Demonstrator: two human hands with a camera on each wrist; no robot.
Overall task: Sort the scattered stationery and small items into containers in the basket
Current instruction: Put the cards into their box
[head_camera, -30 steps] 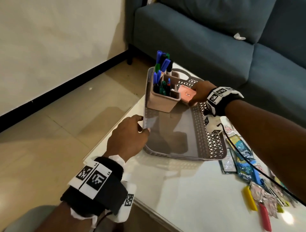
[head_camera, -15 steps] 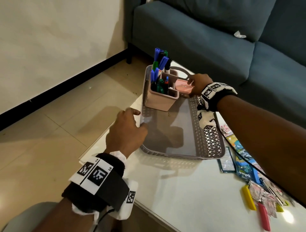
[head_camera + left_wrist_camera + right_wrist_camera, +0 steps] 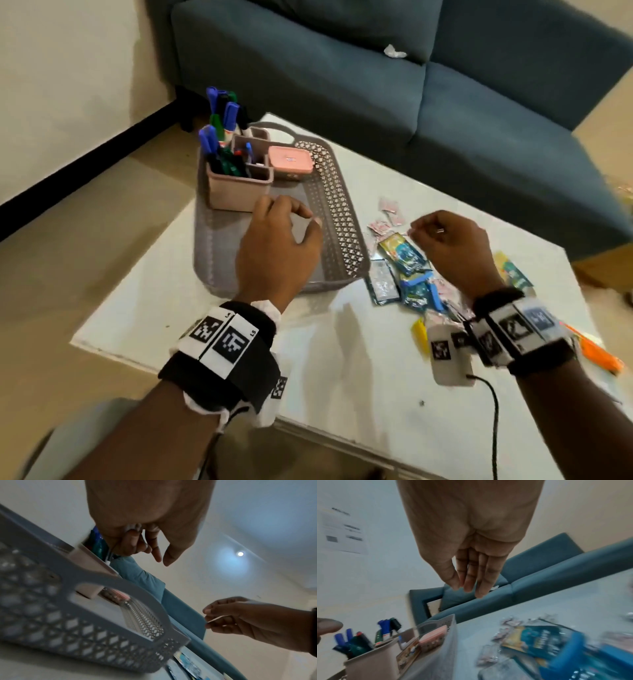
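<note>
Standing on the white table (image 3: pixel 342 370) before a blue sofa (image 3: pixel 359 85), the basket (image 3: pixel 342 219) holds the pen holder (image 3: pixel 236 188); left hand (image 3: pixel 277 246) and right hand (image 3: pixel 455 246) hover loosely curled, empty; packets (image 3: pixel 404 267) right, partly hidden, blurred

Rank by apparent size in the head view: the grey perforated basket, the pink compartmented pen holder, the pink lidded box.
1. Grey perforated plastic basket, clearly largest.
2. Pink compartmented pen holder.
3. Pink lidded box, smallest, though partly hidden behind the holder and slightly farther away.
</note>
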